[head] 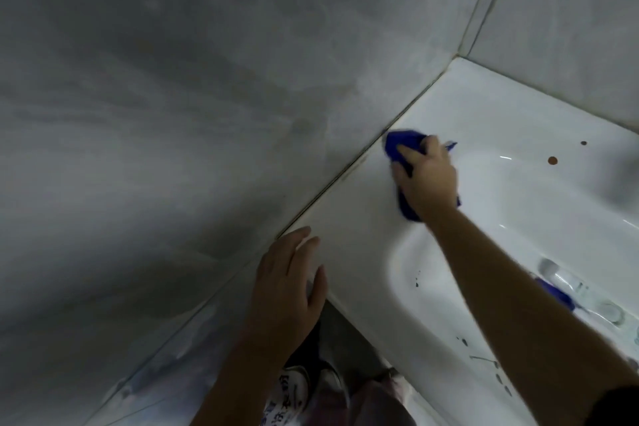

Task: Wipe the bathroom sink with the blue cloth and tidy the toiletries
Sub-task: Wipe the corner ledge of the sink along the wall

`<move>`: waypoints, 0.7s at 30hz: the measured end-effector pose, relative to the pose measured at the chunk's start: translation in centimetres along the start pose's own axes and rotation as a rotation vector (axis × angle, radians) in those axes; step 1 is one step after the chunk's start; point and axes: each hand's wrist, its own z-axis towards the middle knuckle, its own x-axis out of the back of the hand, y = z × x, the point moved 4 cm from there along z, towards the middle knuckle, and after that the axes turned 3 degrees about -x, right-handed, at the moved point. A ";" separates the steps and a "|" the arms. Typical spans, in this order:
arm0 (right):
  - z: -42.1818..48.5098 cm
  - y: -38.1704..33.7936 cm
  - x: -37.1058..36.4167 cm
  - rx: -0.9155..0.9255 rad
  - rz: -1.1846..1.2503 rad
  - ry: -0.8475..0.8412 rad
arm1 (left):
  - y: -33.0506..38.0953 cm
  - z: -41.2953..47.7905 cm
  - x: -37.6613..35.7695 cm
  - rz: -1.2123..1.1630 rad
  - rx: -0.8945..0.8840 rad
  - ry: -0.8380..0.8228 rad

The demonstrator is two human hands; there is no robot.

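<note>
1. The right hand (427,180) curls its fingers over the blue cloth (397,145), which is bunched beneath them on the sink (345,218) ledge by the wall. The wiping looks only partly done.
2. The left hand (287,287) rests with straight, slightly spread fingers on the near corner.
3. Seemingly left to do: brown spots (552,160) beyond the right fingertips, and blurred toiletries (567,287) in the basin.

I see a grey tiled wall (173,114) filling the left. It meets a second wall (570,28) far right at a pale corner seam (484,0). The light is dim, with grey floor (349,332) near.
</note>
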 end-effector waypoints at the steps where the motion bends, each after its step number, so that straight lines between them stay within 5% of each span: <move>1: -2.1 -1.2 0.0 0.078 0.024 0.013 | 0.3 0.6 -0.5 -0.005 -0.002 0.007; 4: -9.0 -4.0 -0.3 0.426 0.111 -0.102 | 1.1 2.9 -2.4 -0.043 -0.013 0.038; 7: -5.7 -1.3 -0.3 0.500 0.065 -0.119 | 1.6 5.7 -4.4 -0.059 -0.042 0.032; 12: 6.9 8.3 1.3 -0.122 -0.045 0.086 | 1.7 12.6 -9.0 -0.007 -0.103 -0.050; 14: 6.3 8.7 1.5 -0.221 -0.048 0.128 | 2.1 15.3 -11.4 0.009 -0.092 -0.124; 18: 1.3 6.0 0.9 0.065 0.016 0.125 | 2.3 16.5 -14.1 0.099 -0.086 -0.263; 21: 6.1 7.8 1.5 0.266 -0.072 0.036 | 2.4 16.3 -14.2 0.118 -0.096 -0.295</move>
